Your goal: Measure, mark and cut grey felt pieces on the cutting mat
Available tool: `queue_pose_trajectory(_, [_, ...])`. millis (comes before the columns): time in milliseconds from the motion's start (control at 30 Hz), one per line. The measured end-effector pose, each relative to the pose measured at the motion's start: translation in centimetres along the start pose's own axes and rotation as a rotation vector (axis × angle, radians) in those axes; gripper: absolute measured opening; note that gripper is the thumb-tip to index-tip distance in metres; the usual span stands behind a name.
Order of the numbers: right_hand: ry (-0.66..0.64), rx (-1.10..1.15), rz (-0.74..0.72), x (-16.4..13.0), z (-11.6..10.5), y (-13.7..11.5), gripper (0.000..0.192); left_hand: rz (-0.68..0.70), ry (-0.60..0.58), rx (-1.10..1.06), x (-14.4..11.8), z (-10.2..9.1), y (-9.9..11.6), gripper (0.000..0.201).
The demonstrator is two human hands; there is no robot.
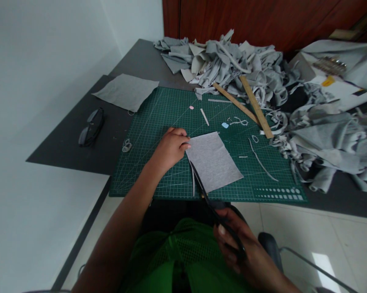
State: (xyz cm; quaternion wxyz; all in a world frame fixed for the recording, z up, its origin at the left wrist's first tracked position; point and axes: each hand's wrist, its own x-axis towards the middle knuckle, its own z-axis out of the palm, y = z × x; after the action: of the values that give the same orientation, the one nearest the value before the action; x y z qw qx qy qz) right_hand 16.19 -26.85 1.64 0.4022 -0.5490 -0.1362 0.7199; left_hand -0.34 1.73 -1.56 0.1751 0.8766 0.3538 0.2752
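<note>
A light grey square of fabric (216, 160) lies on the green cutting mat (159, 179) close to its front edge. My left hand (172, 145) pinches the fabric's upper left corner, thumb and fingers closed on it. In my right hand (236, 238) is a pair of black scissors (212, 209), gripped by the handles below the table edge. The blades reach up along the fabric's left side, and a narrow fabric strip (193, 181) hangs beside them on the left. Part of the handles is hidden by my fingers.
Two wooden rulers (256, 106) lie at the mat's right, against a big heap of grey fabric scraps (226, 61). Another grey fabric piece (126, 91) and black glasses (91, 126) are on the left. Thin offcuts (262, 159) and a blue chalk piece (225, 125) dot the mat.
</note>
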Motion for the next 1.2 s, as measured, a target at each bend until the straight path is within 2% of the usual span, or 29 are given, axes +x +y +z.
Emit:
queue_pose_trajectory(433, [-0.02, -0.043, -0.028, 0.1, 0.0, 0.6, 0.056, -0.002, 0.003, -0.024, 0.0, 0.2, -0.1, 0.013])
queue_pose_trajectory(567, [0.021, 0.009, -0.01, 0.3, -0.3, 0.3, 0.058, -0.004, -0.01, -0.012, 0.0, 0.1, 0.0, 0.012])
queue_pose_trajectory(733, [-0.013, 0.044, -0.027, 0.5, -0.7, 0.1, 0.049, 0.003, -0.011, 0.004, -0.1, -0.1, 0.1, 0.012])
queue_pose_trajectory(833, [-0.029, 0.049, -0.058, 0.8, -0.5, -0.1, 0.044, -0.001, -0.001, 0.006, -0.1, 0.0, 0.1, 0.012])
queue_pose_trajectory(1200, [-0.022, 0.044, -0.054, 1.8, 0.4, -1.4, 0.046, -0.002, -0.013, 0.013, -0.1, -0.2, 0.3, 0.013])
